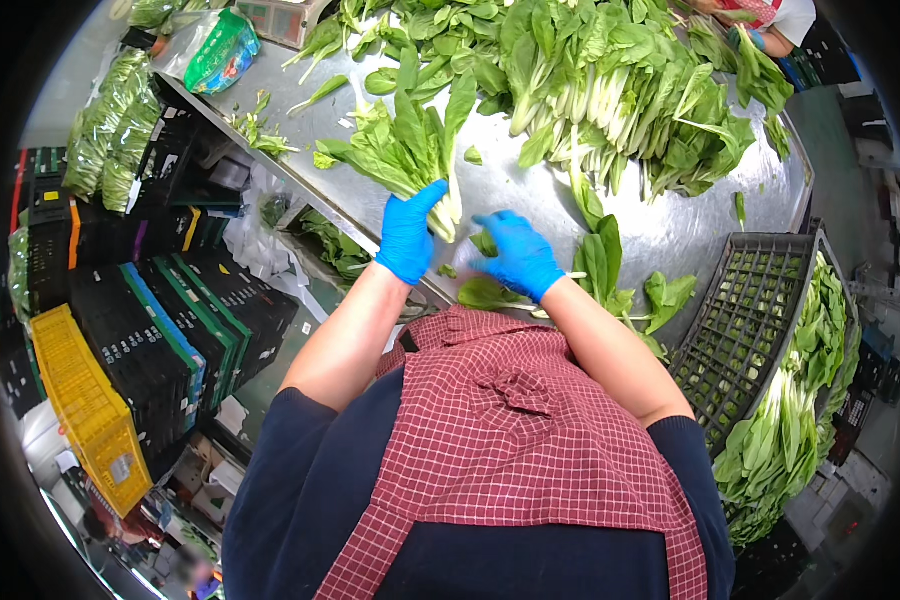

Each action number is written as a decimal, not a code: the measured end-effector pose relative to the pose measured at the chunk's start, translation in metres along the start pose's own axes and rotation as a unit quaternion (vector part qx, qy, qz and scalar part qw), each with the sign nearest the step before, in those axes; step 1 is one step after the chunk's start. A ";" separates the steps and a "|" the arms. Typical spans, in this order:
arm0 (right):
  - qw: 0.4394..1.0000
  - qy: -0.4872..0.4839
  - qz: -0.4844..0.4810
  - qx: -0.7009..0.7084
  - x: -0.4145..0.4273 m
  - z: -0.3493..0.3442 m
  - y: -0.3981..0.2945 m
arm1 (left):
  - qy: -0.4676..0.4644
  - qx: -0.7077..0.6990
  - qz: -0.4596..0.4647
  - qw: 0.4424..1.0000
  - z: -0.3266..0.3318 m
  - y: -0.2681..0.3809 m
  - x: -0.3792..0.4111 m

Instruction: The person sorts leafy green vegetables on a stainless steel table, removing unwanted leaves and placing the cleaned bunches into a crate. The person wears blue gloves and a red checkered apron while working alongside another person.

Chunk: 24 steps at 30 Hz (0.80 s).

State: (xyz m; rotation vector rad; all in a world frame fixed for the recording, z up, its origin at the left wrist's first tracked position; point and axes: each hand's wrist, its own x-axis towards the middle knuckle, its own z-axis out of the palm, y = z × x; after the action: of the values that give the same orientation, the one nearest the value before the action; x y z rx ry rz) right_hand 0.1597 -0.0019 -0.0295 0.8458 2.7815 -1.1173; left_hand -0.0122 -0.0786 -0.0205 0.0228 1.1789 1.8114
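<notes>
My left hand [412,231], in a blue glove, grips a bunch of leafy greens [409,142] by its pale stems, over the near edge of the steel table [525,184]. To its right, my right hand [516,253], gloved alike and slightly blurred, is spread low above the table with no greens seen in its fingers. A loose leaf [487,292] lies just under it, and more loose greens [600,262] lie to its right. A large heap of leafy greens [607,90] covers the far part of the table.
A black plastic crate [746,315] packed with greens stands at the right table edge. Stacked black crates [135,352] and a yellow crate [90,405] are at left. Bagged greens [116,127] and a green-printed plastic bag [221,52] lie upper left. A co-worker's arm [776,41] shows top right.
</notes>
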 end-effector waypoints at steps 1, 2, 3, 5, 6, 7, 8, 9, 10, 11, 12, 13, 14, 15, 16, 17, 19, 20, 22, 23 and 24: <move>0.997 -0.024 -0.047 -0.048 0.002 0.002 0.000 | 0.000 0.023 0.003 1.000 -0.007 0.004 0.002; 0.987 0.017 -0.138 -0.083 -0.006 0.016 0.009 | 0.000 0.045 0.006 0.999 -0.013 0.008 0.003; 0.981 -0.007 -0.155 -0.113 -0.011 0.023 0.017 | 0.003 0.053 0.009 0.999 -0.018 0.013 0.004; 0.965 -0.060 -0.190 -0.169 -0.023 0.029 0.031 | 0.016 0.068 0.015 0.997 -0.029 0.024 0.000; 0.971 -0.132 -0.095 -0.174 -0.029 0.021 0.034 | 0.022 0.080 0.025 0.996 -0.032 0.031 -0.006; 0.963 -0.203 -0.002 -0.179 -0.033 0.007 0.035 | 0.029 0.096 0.033 0.994 -0.039 0.036 -0.011; 0.944 -0.297 0.007 -0.144 -0.031 -0.019 0.033 | 0.039 0.101 0.036 0.993 -0.052 0.038 -0.013; 0.916 -0.386 0.019 -0.110 -0.027 -0.043 0.034 | 0.047 0.107 0.037 0.992 -0.061 0.037 -0.014; 0.928 -0.353 0.022 -0.121 -0.026 -0.052 0.039 | 0.049 0.113 0.042 0.991 -0.065 0.037 -0.017; 0.942 -0.317 0.019 -0.111 -0.015 -0.058 0.039 | 0.053 0.119 0.048 0.990 -0.069 0.036 -0.021; 0.964 -0.254 0.033 -0.066 -0.003 -0.063 0.035 | 0.055 0.124 0.052 0.989 -0.071 0.033 -0.023; 0.981 -0.187 0.046 -0.022 0.013 -0.065 0.030 | 0.057 0.121 0.044 0.990 -0.072 0.030 -0.024; 0.991 -0.126 0.036 -0.014 0.030 -0.060 0.028 | 0.061 0.117 0.036 0.991 -0.072 0.026 -0.026; 0.998 -0.064 0.024 -0.004 0.048 -0.053 0.026 | 0.064 0.114 0.029 0.991 -0.071 0.023 -0.026; 0.999 -0.005 0.031 -0.009 0.068 -0.043 0.024 | 0.060 0.111 0.031 0.992 -0.068 0.021 -0.027; 0.998 0.055 0.038 -0.011 0.086 -0.032 0.024 | 0.062 0.121 0.030 0.990 -0.064 0.021 -0.028; 0.991 0.108 0.062 -0.048 0.117 -0.011 0.029 | 0.050 0.141 0.048 0.988 -0.058 0.022 -0.027; 0.986 0.136 0.076 -0.066 0.125 0.000 0.032 | 0.047 0.146 0.045 0.987 -0.054 0.024 -0.027; 0.996 0.059 0.011 -0.070 0.129 0.025 0.033 | 0.043 0.161 0.052 0.985 -0.052 0.027 -0.026; 0.997 0.022 -0.019 -0.072 0.130 0.033 0.034 | 0.039 0.168 0.053 0.984 -0.049 0.028 -0.026; 0.994 -0.010 -0.062 -0.085 0.119 0.038 0.024 | 0.044 0.173 0.043 0.983 -0.049 0.030 -0.026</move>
State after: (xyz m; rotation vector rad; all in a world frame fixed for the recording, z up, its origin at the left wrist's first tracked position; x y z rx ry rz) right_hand 0.0639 0.0442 -0.0984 0.6493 2.8962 -0.8814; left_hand -0.0409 -0.1344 -0.0139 0.1981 1.5672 1.6735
